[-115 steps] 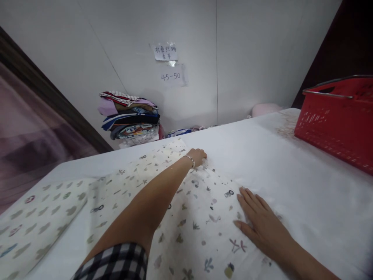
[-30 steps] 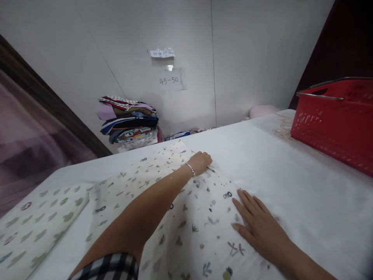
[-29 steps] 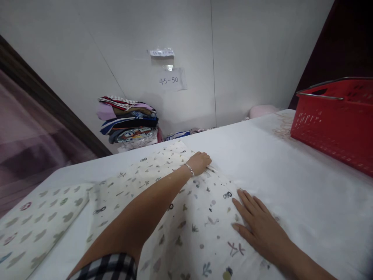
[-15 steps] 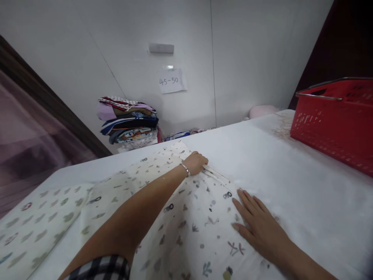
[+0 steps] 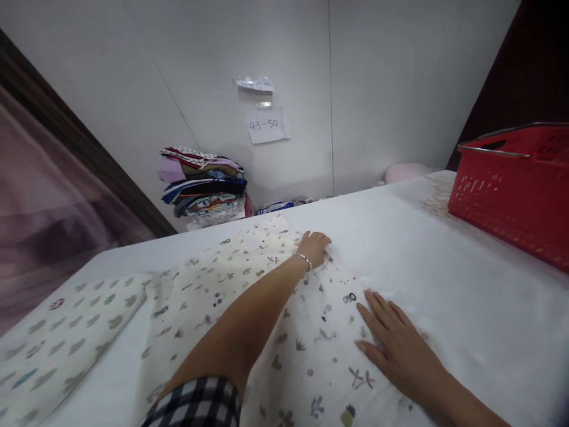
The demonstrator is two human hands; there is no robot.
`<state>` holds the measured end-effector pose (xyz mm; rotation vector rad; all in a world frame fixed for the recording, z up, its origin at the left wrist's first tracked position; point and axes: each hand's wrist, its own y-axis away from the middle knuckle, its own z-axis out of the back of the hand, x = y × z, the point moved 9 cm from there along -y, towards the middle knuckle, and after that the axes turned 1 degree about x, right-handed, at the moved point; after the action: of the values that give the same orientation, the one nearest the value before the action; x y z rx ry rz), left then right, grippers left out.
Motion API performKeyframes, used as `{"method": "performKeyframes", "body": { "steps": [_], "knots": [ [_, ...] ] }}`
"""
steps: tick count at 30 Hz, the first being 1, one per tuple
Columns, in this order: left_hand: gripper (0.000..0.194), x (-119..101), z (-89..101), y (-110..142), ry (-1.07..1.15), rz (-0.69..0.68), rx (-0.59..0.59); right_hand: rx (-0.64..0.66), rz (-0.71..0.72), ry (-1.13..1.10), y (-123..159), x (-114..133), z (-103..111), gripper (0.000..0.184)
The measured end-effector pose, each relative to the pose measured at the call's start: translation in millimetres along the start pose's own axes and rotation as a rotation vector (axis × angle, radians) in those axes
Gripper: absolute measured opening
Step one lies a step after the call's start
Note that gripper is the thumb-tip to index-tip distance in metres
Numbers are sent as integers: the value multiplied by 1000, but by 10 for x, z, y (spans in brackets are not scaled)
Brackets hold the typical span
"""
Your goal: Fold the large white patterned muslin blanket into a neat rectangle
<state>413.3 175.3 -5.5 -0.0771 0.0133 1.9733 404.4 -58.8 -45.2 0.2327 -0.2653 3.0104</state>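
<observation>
A white printed cloth point(image 5: 275, 353) with small plant and animal motifs is spread over the white table point(image 5: 409, 249). My left hand point(image 5: 316, 248), with a bracelet at the wrist, rests on its far right edge, fingers extended and partly hidden from me. Nearer and to the right, my right hand point(image 5: 393, 332) lies flat on the cloth's right side with fingers apart. At the left, a section of cloth with a larger leaf-like print point(image 5: 75, 332) lies beside the spread part.
On the right of the table stands a red plastic basket point(image 5: 511, 201) with a metal handle. Folded clothes point(image 5: 202, 184) are stacked beyond the far edge, against the wall. A handwritten paper sign point(image 5: 269, 124) reads 45-50. Sheer pink fabric point(image 5: 57, 219) hangs at the left.
My left hand has let go of the pinched cloth edge and moved slightly right. The gathered folds beside it have flattened. My right hand stays in place.
</observation>
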Motion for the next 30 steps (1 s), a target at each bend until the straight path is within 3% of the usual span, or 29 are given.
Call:
{"method": "performKeyframes", "body": {
  "steps": [3, 6, 10, 14, 16, 19, 23, 27, 30],
  "knots": [
    [50, -43, 90, 218, 22, 64, -146, -25, 18, 28, 8, -1, -13, 62],
    [50, -115, 118, 551, 50, 105, -181, -55, 29, 51, 13, -15, -36, 62],
    [63, -166, -65, 976, 83, 103, -60, -62, 42, 54, 0, -25, -77, 62],
    [74, -111, -318, 1116, 198, 138, 162, -54, 26, 53, -20, -52, -89, 63],
    [76, -119, -283, 1133, 239, 155, 201, -40, 27, 58, -26, -57, -89, 63],
    [73, -178, -33, 1314, 246, 152, 150, -7, 16, 71, -33, -64, -84, 63],
    [70, -110, 164, 2055, 186, 177, 98, 5, 1, 71, -44, -53, -47, 65],
    [68, 371, 32, 2969, 81, 478, 66, 9, -1, 71, -53, -41, -35, 65],
    [69, 558, -82, 3294, 112, 583, 90, 47, -12, 84, -56, -49, -71, 69]
  ]
}}
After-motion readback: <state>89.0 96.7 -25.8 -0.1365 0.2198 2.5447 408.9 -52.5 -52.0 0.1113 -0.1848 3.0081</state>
